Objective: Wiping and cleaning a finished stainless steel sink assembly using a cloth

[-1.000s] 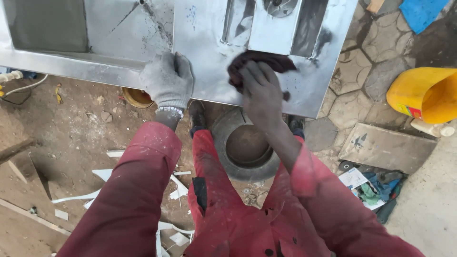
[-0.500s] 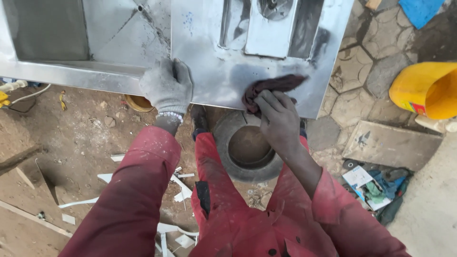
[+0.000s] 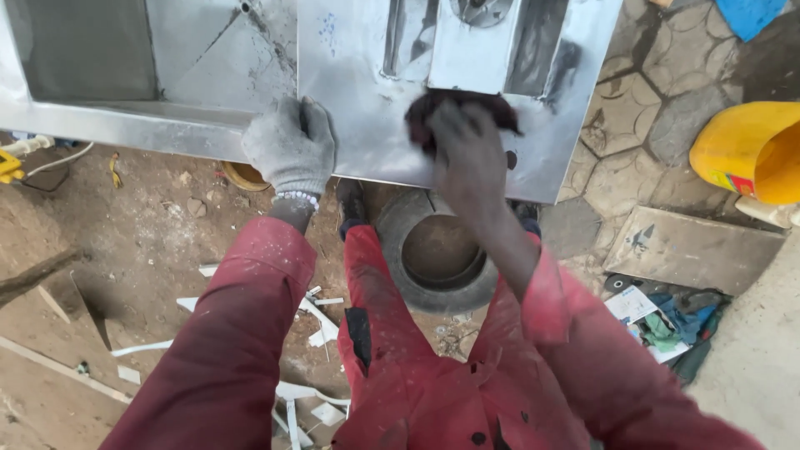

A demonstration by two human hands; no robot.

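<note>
Two hands on shiny sheet-metal panel [image 3: 367, 125]: gloved left hand [image 3: 289, 146] flat, gripping nothing; bare right hand [image 3: 467, 154] pressing dark red cloth [image 3: 462, 107], shifted up-panel since half a second ago — rubbing continues.

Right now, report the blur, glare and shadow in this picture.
Head view: the bare right hand and the dark crumpled rag under it are motion-blurred; the grey-gloved left hand is sharp. Even daylight, soft glare on the shiny sheet-metal panel, dark reflections near its top, faint shadow under its near edge.
</note>
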